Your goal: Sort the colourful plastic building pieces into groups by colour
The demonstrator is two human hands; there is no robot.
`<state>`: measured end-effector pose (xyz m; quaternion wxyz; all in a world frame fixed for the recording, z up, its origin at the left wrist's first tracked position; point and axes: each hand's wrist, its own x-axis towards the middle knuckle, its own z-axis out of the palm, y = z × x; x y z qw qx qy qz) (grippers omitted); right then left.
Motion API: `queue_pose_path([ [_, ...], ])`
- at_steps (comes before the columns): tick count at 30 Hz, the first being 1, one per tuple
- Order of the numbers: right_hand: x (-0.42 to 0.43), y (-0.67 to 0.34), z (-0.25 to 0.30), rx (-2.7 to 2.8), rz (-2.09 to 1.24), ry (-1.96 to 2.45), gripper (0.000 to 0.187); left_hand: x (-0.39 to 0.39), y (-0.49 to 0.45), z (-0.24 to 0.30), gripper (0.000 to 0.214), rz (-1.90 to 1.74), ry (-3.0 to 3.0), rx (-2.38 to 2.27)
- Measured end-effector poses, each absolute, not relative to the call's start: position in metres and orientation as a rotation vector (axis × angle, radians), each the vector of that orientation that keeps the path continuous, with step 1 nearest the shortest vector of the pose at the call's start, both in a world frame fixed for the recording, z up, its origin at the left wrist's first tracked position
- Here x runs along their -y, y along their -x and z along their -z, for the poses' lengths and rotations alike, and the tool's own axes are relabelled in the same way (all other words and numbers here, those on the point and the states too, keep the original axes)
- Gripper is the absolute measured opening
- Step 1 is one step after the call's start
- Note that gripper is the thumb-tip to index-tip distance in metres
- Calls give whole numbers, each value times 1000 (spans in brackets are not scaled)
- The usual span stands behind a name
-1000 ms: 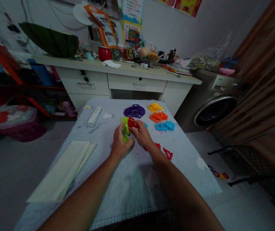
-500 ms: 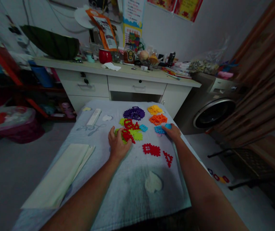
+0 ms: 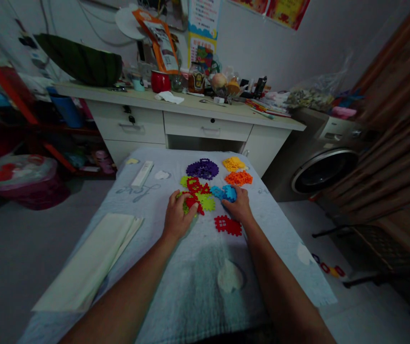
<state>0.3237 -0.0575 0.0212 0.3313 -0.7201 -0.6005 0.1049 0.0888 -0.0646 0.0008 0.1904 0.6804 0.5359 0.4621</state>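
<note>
My left hand (image 3: 178, 217) curls around the left side of a mixed heap of toothed plastic building pieces. Its thumb lies against a red building piece (image 3: 195, 203), with lime green building pieces (image 3: 208, 202) beneath and beside it. My right hand (image 3: 239, 205) has its fingers closed over blue building pieces (image 3: 229, 192), just right of the green ones. A flat red piece with a window grid (image 3: 228, 225) lies in front of the right hand. Behind the heap sits a purple pile of pieces (image 3: 202, 168).
A yellow pile (image 3: 233, 164) and an orange pile (image 3: 239, 178) lie toward the far right of the cloth-covered table (image 3: 198, 286). At the left are a white rectangular box (image 3: 142, 175) and a folded pale cloth (image 3: 90, 260). A cluttered white desk (image 3: 205, 125) stands beyond.
My right hand has slid the blue pieces left, up against the green and red heap. A red triangular piece is now out of sight around my right forearm. My left hand stays at the heap.
</note>
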Motion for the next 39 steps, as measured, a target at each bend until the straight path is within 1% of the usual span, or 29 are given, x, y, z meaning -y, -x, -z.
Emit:
queue_pose_path([
  [2, 57, -307, -25, 1670, -352, 1703, 69, 66, -89, -1, 38, -1311, -1899, -1457],
  [6, 63, -275, -40, 1954, -580, 1260, 79, 66, -89, 1, 43, -1356, -1880, -1381],
  [8, 67, -273, -49, 1980, -690, 1157, 78, 65, -89, 2, 46, -1377, -1884, -1377],
  [11, 76, -294, -60, 1951, -717, 1249, 65, 66, -90, 1, 48, -1381, -1908, -1432],
  [13, 87, -319, -58, 1977, -569, 1436, 60, 67, -90, 0, 47, -1370, -1914, -1507],
  [15, 104, -342, -49, 2029, -412, 1650, 66, 67, -90, -1, 46, -1360, -1906, -1592],
  [17, 124, -356, -34, 2040, -314, 1885, 76, 67, -90, -1, 44, -1358, -1894, -1643],
  [19, 144, -359, -18, 2040, -243, 2018, 81, 66, -90, 0, 40, -1367, -1887, -1637],
  [20, 151, -356, -12, 2051, -201, 2033, 79, 65, -90, 0, 37, -1367, -1890, -1614],
  [23, 163, -341, -3, 2081, -119, 1950, 63, 65, -89, -2, 25, -1348, -1919, -1521],
  [26, 158, -326, -7, 2104, -134, 1792, 53, 67, -87, -6, 25, -1328, -1938, -1429],
  [29, 145, -316, -12, 2124, -163, 1681, 52, 68, -85, -11, 28, -1340, -1925, -1324],
  [32, 131, -310, -14, 2132, -190, 1668, 57, 66, -81, -11, 30, -1370, -1882, -1220],
  [34, 121, -308, -14, 2134, -206, 1678, 57, 62, -79, -10, 30, -1391, -1832, -1180],
  [39, 95, -298, -18, 2119, -204, 1645, 48, 50, -71, -6, 28, -1406, -1772, -1349],
])
